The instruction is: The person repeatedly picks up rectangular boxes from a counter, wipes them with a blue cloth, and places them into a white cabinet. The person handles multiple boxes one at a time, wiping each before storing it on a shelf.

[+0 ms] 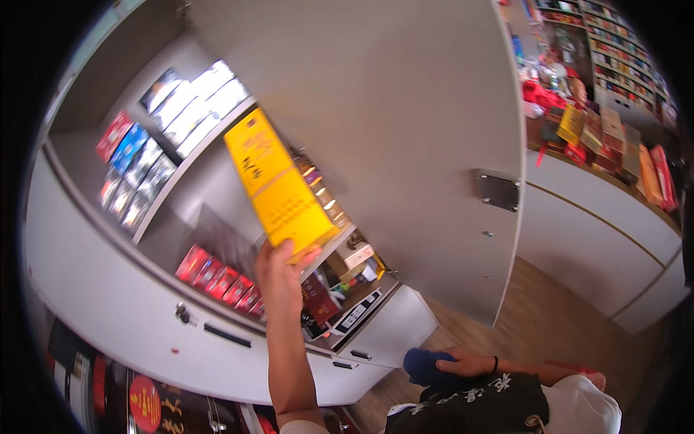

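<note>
My left hand [284,266] grips the lower end of a long yellow box [276,184] with printed characters, held up at a tilt before the open cabinet [198,179]. Behind and below it, a row of red packs [219,279] stands on a shelf. In my right hand [469,362], close to my body, is a bunched blue cloth [428,366]. The inner face of the open cabinet door [390,135] rises to the right of the yellow box.
Shiny packs [198,103] fill another compartment. Gold boxes [328,203] stand behind the yellow box. Mixed boxes crowd a lower compartment around a dark red box [320,298]. At right, a counter [591,217] carries several boxes and bags. Stocked shelves [621,51] stand beyond.
</note>
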`<action>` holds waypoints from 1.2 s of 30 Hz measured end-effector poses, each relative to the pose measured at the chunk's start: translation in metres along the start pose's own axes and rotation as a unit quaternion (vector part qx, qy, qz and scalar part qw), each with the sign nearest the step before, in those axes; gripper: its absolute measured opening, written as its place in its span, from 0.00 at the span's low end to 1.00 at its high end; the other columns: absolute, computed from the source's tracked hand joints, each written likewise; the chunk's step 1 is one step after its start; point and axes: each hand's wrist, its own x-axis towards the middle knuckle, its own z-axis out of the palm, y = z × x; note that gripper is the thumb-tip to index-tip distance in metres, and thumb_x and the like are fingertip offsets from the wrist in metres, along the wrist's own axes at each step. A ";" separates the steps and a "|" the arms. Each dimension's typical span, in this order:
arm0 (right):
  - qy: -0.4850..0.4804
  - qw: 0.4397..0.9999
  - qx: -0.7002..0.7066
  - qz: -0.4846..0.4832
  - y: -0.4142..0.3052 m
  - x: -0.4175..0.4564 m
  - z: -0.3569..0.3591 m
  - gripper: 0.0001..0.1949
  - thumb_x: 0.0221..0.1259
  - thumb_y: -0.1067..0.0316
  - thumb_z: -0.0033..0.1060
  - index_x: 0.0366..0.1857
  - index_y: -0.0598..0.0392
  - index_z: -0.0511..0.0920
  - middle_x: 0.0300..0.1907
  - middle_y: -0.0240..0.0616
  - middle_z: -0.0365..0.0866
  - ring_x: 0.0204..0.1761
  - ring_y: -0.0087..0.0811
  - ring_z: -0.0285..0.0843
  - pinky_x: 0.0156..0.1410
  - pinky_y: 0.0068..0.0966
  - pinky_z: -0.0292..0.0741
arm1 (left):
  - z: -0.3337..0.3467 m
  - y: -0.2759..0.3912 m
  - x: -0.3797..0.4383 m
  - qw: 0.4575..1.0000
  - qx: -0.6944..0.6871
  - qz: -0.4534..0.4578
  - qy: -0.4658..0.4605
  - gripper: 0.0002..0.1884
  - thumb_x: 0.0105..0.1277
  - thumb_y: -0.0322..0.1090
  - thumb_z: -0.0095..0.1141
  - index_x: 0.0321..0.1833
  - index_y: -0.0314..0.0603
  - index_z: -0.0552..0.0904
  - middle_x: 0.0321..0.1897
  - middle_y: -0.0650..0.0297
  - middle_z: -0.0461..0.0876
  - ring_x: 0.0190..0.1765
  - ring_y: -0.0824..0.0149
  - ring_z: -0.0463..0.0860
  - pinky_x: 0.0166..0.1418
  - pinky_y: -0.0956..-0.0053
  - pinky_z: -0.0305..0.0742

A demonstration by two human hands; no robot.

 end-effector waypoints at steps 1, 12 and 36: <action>0.000 1.000 -0.028 0.008 0.011 -0.004 -0.001 0.26 0.72 0.48 0.53 0.63 0.58 0.73 0.52 0.41 0.82 0.52 0.26 0.77 0.60 0.27 0.74 | 0.003 -0.005 0.006 0.999 -0.036 0.012 0.013 0.22 0.67 0.37 0.55 0.58 0.30 0.72 0.53 0.53 0.80 0.54 0.58 0.83 0.50 0.66 0.84; 0.333 0.900 0.255 0.119 0.016 -0.098 0.006 0.41 0.67 0.29 0.42 0.62 0.62 0.73 0.52 0.43 0.83 0.48 0.33 0.84 0.56 0.30 0.80 | -0.064 0.000 0.146 0.992 0.112 -0.022 0.043 0.28 0.71 0.60 0.49 0.54 0.41 0.77 0.29 0.66 0.75 0.33 0.70 0.75 0.36 0.78 0.72; 0.824 0.471 -0.268 0.167 -0.051 -0.475 -0.408 0.34 0.53 0.40 0.67 0.53 0.61 0.77 0.43 0.52 0.85 0.45 0.47 0.84 0.52 0.36 0.79 | 0.263 -0.443 -0.291 0.751 0.093 -0.449 -0.475 0.09 0.71 0.37 0.59 0.42 0.37 0.80 0.25 0.68 0.80 0.27 0.80 0.74 0.32 0.83 0.69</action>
